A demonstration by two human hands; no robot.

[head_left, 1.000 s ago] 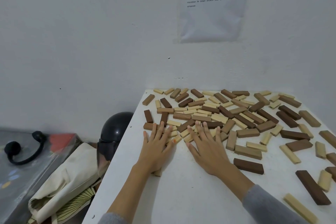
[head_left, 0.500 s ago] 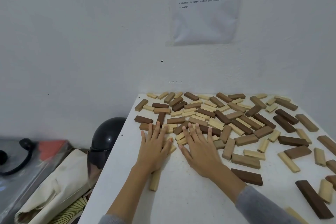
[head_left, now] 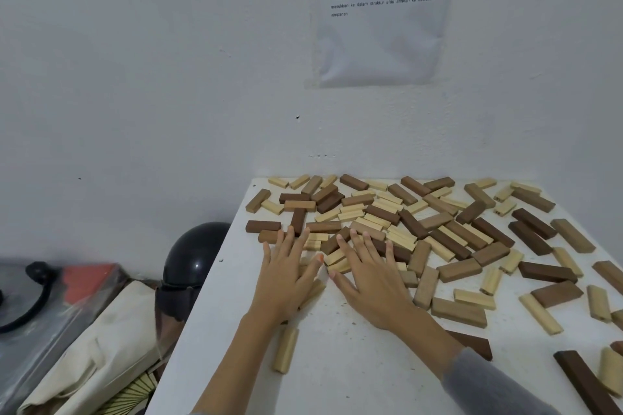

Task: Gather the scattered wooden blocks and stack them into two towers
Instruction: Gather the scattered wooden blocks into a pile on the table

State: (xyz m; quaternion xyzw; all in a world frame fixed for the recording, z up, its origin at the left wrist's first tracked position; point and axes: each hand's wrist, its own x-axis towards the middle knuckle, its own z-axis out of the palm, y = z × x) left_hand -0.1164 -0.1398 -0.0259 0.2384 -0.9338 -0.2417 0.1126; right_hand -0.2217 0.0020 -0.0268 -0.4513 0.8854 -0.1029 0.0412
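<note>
Several wooden blocks [head_left: 408,222] in pale, tan and dark brown lie flat and scattered over the white table [head_left: 354,364]. My left hand [head_left: 286,276] and my right hand [head_left: 374,280] lie side by side with fingers straight and spread, pressing flat on blocks at the pile's near left edge. Both palms cover a few blocks. One pale block [head_left: 286,349] lies alone beside my left forearm. A dark block [head_left: 472,344] is partly hidden behind my right forearm. No stack stands anywhere.
The table meets a white wall with a printed sheet [head_left: 381,10] taped on it. Left of the table, lower down, sit a black helmet [head_left: 192,263], a cream bag [head_left: 91,354] and a black cable [head_left: 27,296]. The table's left edge runs close to my left arm.
The pale block by my left forearm now lies in plain sight nearer the table's front. Both hands stay flat on the blocks.
</note>
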